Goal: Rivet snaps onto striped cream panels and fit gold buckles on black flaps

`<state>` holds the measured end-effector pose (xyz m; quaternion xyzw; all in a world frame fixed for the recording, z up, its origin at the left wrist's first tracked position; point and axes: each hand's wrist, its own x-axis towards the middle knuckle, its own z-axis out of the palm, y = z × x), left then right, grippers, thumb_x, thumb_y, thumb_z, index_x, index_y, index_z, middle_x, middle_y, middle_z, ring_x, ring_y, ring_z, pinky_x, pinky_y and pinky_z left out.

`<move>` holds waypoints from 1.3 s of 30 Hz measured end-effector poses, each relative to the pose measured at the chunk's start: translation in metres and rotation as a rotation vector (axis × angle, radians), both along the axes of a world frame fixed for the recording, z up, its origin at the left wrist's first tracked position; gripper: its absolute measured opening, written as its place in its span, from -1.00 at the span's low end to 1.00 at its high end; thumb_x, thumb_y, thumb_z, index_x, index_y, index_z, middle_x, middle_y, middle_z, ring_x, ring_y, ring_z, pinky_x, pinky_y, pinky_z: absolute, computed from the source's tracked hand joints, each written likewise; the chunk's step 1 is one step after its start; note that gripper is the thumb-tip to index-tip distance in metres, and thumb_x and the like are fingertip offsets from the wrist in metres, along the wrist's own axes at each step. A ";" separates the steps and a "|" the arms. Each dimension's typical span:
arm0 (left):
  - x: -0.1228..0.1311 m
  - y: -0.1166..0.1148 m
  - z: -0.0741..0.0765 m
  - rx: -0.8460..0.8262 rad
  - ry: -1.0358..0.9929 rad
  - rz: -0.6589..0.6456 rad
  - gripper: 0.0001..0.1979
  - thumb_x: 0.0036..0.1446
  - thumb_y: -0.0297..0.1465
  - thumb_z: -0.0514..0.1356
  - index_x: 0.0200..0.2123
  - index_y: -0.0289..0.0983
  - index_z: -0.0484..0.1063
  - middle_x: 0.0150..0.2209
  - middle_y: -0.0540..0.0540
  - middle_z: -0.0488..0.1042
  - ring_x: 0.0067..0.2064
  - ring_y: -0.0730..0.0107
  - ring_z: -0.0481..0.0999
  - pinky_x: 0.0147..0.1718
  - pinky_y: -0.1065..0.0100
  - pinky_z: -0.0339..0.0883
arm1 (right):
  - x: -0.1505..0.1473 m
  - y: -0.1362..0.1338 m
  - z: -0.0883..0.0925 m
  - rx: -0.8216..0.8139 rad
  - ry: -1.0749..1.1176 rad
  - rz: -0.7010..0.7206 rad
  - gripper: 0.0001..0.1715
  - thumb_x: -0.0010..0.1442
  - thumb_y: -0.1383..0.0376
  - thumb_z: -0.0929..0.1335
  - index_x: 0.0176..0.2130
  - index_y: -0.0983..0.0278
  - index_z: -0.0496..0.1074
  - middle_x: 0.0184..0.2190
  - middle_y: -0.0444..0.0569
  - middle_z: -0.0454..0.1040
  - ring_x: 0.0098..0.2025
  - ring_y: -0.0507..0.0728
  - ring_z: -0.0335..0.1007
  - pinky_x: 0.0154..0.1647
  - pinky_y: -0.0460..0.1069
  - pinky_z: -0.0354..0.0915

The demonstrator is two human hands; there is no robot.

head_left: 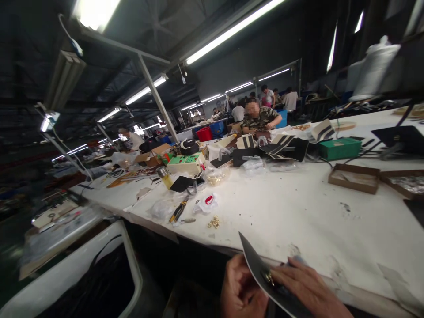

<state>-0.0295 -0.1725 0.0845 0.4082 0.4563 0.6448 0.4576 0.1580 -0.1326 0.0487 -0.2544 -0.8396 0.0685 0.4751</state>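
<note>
At the table's front edge, my left hand (240,287) is closed around the edge of a dark, thin flexible panel (253,256) with a pale edge. The panel stands tilted and bends a little. Opposite it, my right hand (308,285) has its fingers against the panel's face, at a small gold metal fitting (268,277). How that fitting is attached cannot be seen. A small pile of gold metal pieces (214,222) lies on the white table (281,207) beyond my hands. Near the pile are yellow-and-black pliers (179,211) and a red ring-shaped item (209,200) on white wrapping.
A white tub (135,269) with dark material stands at lower left. Across the table are a green-topped control box (187,164), dark striped panels (278,148), a green box (341,149) and a shallow cardboard tray (353,179). A co-worker (261,117) sits opposite.
</note>
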 end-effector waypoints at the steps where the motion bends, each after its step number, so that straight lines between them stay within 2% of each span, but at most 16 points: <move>1: 0.001 0.000 0.005 -0.021 0.016 0.013 -0.14 -0.06 0.12 0.54 0.19 -0.21 0.45 -0.12 -0.27 0.70 -0.12 0.04 0.73 -0.21 0.28 0.59 | 0.004 -0.005 0.006 -0.039 -0.009 0.014 -0.21 0.38 0.26 0.36 0.50 -0.09 0.21 0.11 -0.01 0.66 0.07 0.36 0.68 0.35 0.21 0.46; 3: 0.000 -0.002 0.015 -0.080 0.106 0.035 0.00 0.00 0.07 0.53 0.39 -0.19 0.27 0.05 -0.31 0.67 0.04 -0.03 0.71 -0.07 0.20 0.62 | 0.012 -0.020 0.025 -0.135 -0.006 0.005 -0.13 0.34 0.36 0.34 0.52 -0.05 0.15 0.22 0.06 0.58 0.23 0.38 0.57 0.46 0.29 0.32; 5: -0.007 -0.002 0.023 -0.127 0.277 0.016 0.10 0.00 -0.05 0.56 0.49 -0.18 0.13 0.17 -0.32 0.61 0.12 -0.05 0.68 0.02 0.16 0.62 | 0.018 -0.034 0.051 -0.190 0.006 0.021 -0.13 0.34 0.46 0.28 0.52 0.06 0.12 0.30 0.10 0.50 0.34 0.30 0.46 0.54 0.31 0.17; 8: -0.023 0.007 0.030 -0.043 0.543 0.065 0.00 -0.03 -0.19 0.56 0.43 -0.19 0.26 0.22 -0.27 0.56 0.11 -0.03 0.67 0.00 0.18 0.63 | 0.025 -0.040 0.079 -0.291 -0.028 0.120 -0.19 0.35 0.52 0.28 0.47 0.12 0.19 0.29 0.07 0.50 0.36 0.18 0.42 0.59 0.24 0.06; 11: -0.033 0.017 0.036 0.199 0.776 0.082 -0.27 0.00 -0.33 0.51 0.25 -0.20 0.44 0.24 -0.23 0.47 0.22 -0.01 0.58 0.19 0.11 0.53 | 0.032 -0.036 0.086 -0.404 -0.067 0.201 -0.22 0.33 0.52 0.35 0.44 0.15 0.26 0.28 0.05 0.51 0.37 0.17 0.40 0.60 0.21 -0.01; 14: -0.032 0.021 0.041 0.347 0.802 -0.024 -0.42 0.07 -0.40 0.48 0.15 -0.16 0.43 0.22 -0.20 0.50 0.26 0.04 0.55 0.28 0.06 0.45 | 0.039 -0.032 0.082 -0.464 -0.055 0.240 -0.24 0.36 0.48 0.38 0.44 0.12 0.28 0.28 0.03 0.52 0.41 0.20 0.36 0.60 0.24 -0.06; 17: -0.026 0.019 0.038 0.305 0.659 -0.139 -0.40 0.10 -0.40 0.50 0.16 -0.13 0.36 0.06 -0.12 0.63 0.05 0.13 0.68 0.16 0.08 0.55 | 0.046 -0.030 0.080 -0.533 -0.032 0.253 -0.32 0.40 0.38 0.41 0.42 0.05 0.35 0.27 -0.02 0.55 0.42 0.22 0.34 0.62 0.28 -0.15; 21: -0.022 0.017 0.031 0.316 0.627 -0.157 -0.38 0.22 -0.33 0.44 0.28 -0.12 0.30 -0.17 -0.04 0.69 -0.11 0.15 0.71 0.11 0.03 0.56 | 0.052 -0.028 0.084 -0.596 0.006 0.240 -0.47 0.42 0.27 0.45 0.33 0.05 0.48 0.23 -0.04 0.59 0.40 0.22 0.39 0.61 0.26 -0.11; 23: -0.021 0.020 0.035 0.368 0.684 -0.214 -0.44 0.21 -0.35 0.44 0.24 -0.10 0.41 -0.20 -0.03 0.71 -0.15 0.17 0.71 0.06 0.08 0.58 | 0.054 -0.028 0.087 -0.603 0.041 0.230 -0.53 0.45 0.23 0.44 0.30 0.06 0.51 0.19 -0.03 0.62 0.37 0.22 0.44 0.60 0.25 -0.05; 25: -0.016 0.024 0.043 0.404 0.724 -0.293 -0.54 0.12 -0.38 0.49 0.09 -0.09 0.55 -0.19 -0.05 0.73 -0.16 0.14 0.73 -0.03 0.14 0.61 | 0.056 -0.027 0.089 -0.615 0.080 0.207 -0.60 0.49 0.22 0.42 0.26 0.08 0.54 0.14 -0.03 0.65 0.33 0.21 0.48 0.57 0.23 0.03; 28: -0.002 0.026 0.048 0.416 0.708 -0.376 -0.65 0.07 -0.47 0.47 -0.06 -0.10 0.60 -0.19 -0.05 0.75 -0.18 0.15 0.75 -0.15 0.23 0.63 | 0.063 -0.028 0.086 -0.600 0.123 0.183 -0.62 0.52 0.23 0.39 0.26 0.11 0.55 0.10 -0.01 0.67 0.28 0.20 0.53 0.52 0.20 0.14; 31: 0.016 0.022 0.034 0.351 0.676 -0.373 -0.68 0.09 -0.56 0.42 -0.13 -0.09 0.59 -0.22 0.06 0.73 -0.22 0.32 0.74 -0.18 0.38 0.60 | 0.070 -0.036 0.074 -0.667 0.135 0.144 -0.63 0.53 0.23 0.39 0.26 0.12 0.55 0.09 0.00 0.68 0.23 0.20 0.56 0.48 0.17 0.19; 33: 0.026 0.018 0.017 0.202 0.640 -0.373 -0.74 0.09 -0.51 0.44 -0.17 -0.10 0.59 -0.26 0.10 0.72 -0.26 0.38 0.72 -0.22 0.45 0.58 | 0.073 -0.046 0.060 -0.854 0.154 0.052 -0.71 0.53 0.19 0.38 0.14 0.14 0.63 0.02 0.00 0.69 0.12 0.21 0.60 0.39 0.14 0.28; 36: 0.033 0.019 -0.006 -0.026 0.585 -0.449 -0.83 0.10 -0.40 0.43 -0.20 -0.15 0.60 -0.33 0.07 0.70 -0.34 0.37 0.69 -0.32 0.46 0.56 | 0.072 -0.056 0.035 -1.181 0.245 -0.082 -0.65 0.49 0.05 0.41 -0.15 0.24 0.66 -0.21 -0.01 0.67 -0.14 0.20 0.61 0.00 0.05 0.48; 37: 0.034 0.023 -0.011 -0.080 0.576 -0.475 -0.84 0.10 -0.37 0.42 -0.21 -0.17 0.61 -0.34 0.05 0.69 -0.35 0.35 0.67 -0.33 0.44 0.55 | 0.071 -0.055 0.027 -1.258 0.290 -0.101 -0.61 0.46 0.01 0.43 -0.21 0.25 0.64 -0.26 -0.03 0.64 -0.20 0.19 0.58 -0.12 0.01 0.48; 39: 0.035 0.036 -0.019 -0.160 0.559 -0.492 -0.81 0.09 -0.32 0.43 -0.21 -0.20 0.60 -0.34 0.03 0.66 -0.34 0.34 0.64 -0.32 0.41 0.53 | 0.070 -0.047 0.015 -1.347 0.366 -0.117 -0.57 0.39 -0.05 0.46 -0.22 0.27 0.61 -0.30 -0.05 0.61 -0.26 0.17 0.53 -0.24 -0.02 0.43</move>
